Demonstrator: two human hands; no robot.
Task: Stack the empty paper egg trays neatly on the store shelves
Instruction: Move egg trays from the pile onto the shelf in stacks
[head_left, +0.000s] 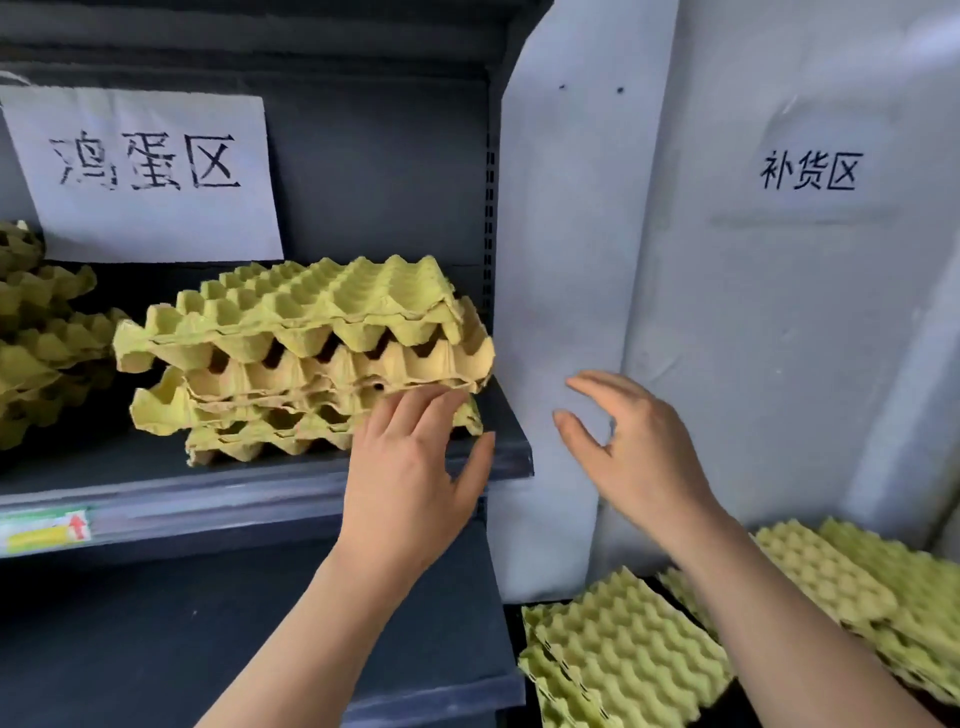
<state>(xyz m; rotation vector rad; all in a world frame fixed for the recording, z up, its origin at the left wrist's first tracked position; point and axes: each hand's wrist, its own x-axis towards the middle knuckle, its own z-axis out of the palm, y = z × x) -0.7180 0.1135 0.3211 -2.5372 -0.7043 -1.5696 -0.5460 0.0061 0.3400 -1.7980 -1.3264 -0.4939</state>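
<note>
The dark shelving unit (395, 171) fills the view from 7 to 12 o'clock and shows two boards, the upper board (249, 483) and the lower board (208, 639). A white wall (753, 312) covers 1 to 4 o'clock. There are two signs: a paper sheet (145, 176) at 10 o'clock and handwritten lettering (808, 170) at 2 o'clock. Two stacks of yellow-green egg trays sit on the upper board: the centre stack (306, 353), with its layers askew, and the left stack (41, 332) at 9 o'clock. Three loose heaps (628, 660) lie at 5 o'clock; how many trays each holds cannot be told. The left hand (410, 467) rests straight, slightly spread fingers against the centre stack's front right corner. The right hand (639, 452) hovers at 4 o'clock, fingers loosely curled and apart, holding nothing.
</note>
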